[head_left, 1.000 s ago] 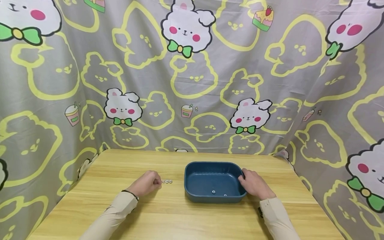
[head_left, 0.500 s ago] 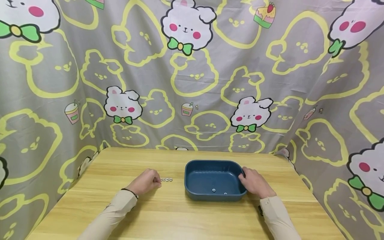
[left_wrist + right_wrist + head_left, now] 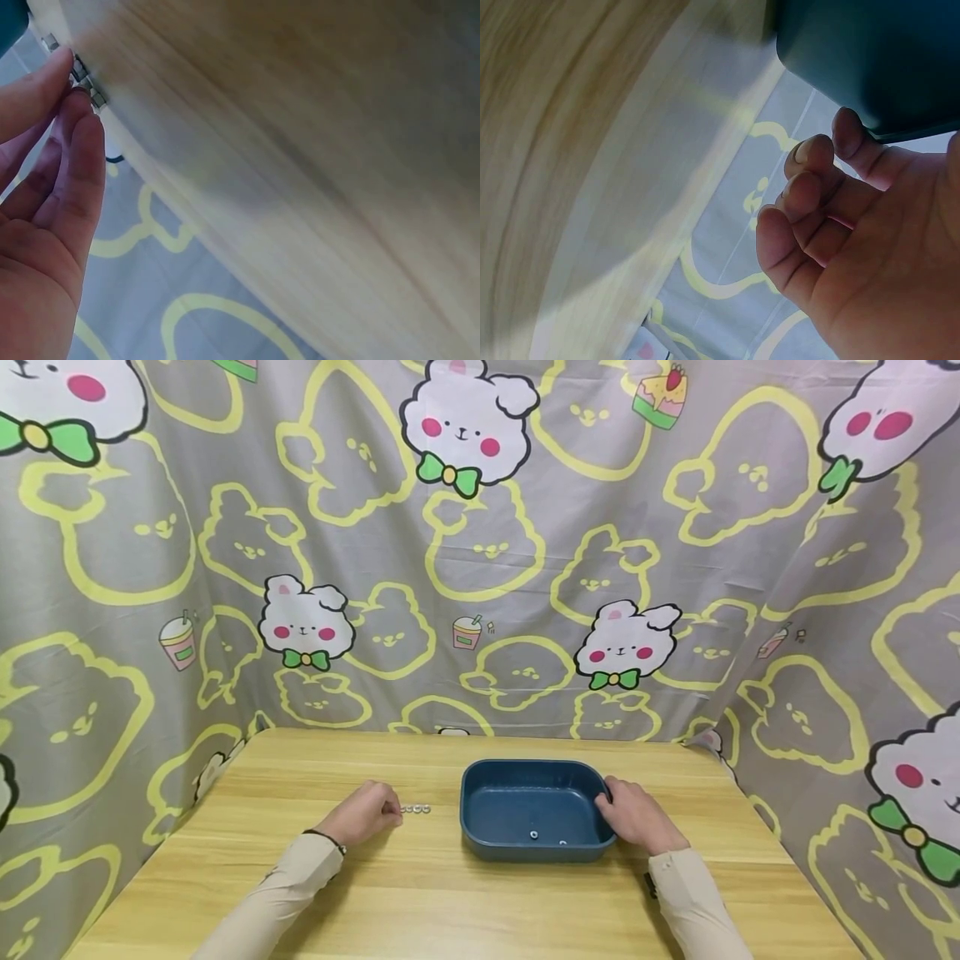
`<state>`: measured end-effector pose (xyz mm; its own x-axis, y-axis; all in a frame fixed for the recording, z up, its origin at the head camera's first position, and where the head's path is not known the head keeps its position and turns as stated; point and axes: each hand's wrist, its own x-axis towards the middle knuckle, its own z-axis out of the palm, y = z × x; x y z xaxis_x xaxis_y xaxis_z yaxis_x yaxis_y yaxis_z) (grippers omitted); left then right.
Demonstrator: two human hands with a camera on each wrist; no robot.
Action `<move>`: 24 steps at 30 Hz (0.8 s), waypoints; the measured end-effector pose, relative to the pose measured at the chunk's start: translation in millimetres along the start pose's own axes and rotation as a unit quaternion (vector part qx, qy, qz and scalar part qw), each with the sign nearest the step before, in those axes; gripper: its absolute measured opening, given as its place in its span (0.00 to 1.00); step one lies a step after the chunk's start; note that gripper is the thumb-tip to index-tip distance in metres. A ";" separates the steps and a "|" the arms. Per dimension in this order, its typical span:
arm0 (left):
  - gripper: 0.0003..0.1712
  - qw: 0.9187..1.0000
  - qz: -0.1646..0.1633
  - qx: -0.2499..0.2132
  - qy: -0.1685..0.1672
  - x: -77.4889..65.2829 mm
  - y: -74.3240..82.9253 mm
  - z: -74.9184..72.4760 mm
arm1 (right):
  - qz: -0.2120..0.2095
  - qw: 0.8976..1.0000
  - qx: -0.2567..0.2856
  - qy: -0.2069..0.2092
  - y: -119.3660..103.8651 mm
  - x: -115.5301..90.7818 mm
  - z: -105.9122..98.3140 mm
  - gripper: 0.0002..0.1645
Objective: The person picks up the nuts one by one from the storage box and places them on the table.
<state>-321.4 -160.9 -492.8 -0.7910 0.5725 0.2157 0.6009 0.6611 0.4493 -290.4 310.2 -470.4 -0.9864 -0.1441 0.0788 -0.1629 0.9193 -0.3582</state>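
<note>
My left hand (image 3: 369, 814) is low over the wooden table, at the left end of a short row of small metal nuts (image 3: 417, 809). In the left wrist view, thumb and fingertips pinch a nut (image 3: 81, 88) close beside the others; it is partly hidden by the fingers. A dark blue rectangular plastic basin (image 3: 536, 855) stands right of the row. My right hand (image 3: 637, 817) grips its right rim, thumb over the inner side and fingers outside. On the basin floor lie a nut (image 3: 534, 835) and a second one, partly covered by the front wall.
The light wooden table (image 3: 420, 910) carries the row and the basin. A grey patterned curtain (image 3: 405, 552) closes in the back and both sides along the table's edges.
The left hand has shifted very slightly left, and one more nut of the row shows beside its fingertips. The right hand and the basin stay in place. The head view tilted slightly.
</note>
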 end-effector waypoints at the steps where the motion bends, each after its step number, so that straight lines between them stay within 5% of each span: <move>1: 0.08 1.000 -0.001 -0.002 0.000 0.3 -0.2 0.0 | 0.000 1.000 0.001 0.000 -0.1 -0.1 -0.1 0.20; 24: 0.07 1.000 -0.006 -0.002 0.012 0.3 -0.7 -0.4 | 0.001 1.000 0.005 -0.004 0.5 0.6 -0.3 0.19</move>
<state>-322.1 -161.3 -492.7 -0.8009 0.5522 0.2318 0.5910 0.6661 0.4551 -291.1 310.7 -470.2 -0.9870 -0.1447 0.0705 -0.1606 0.9160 -0.3676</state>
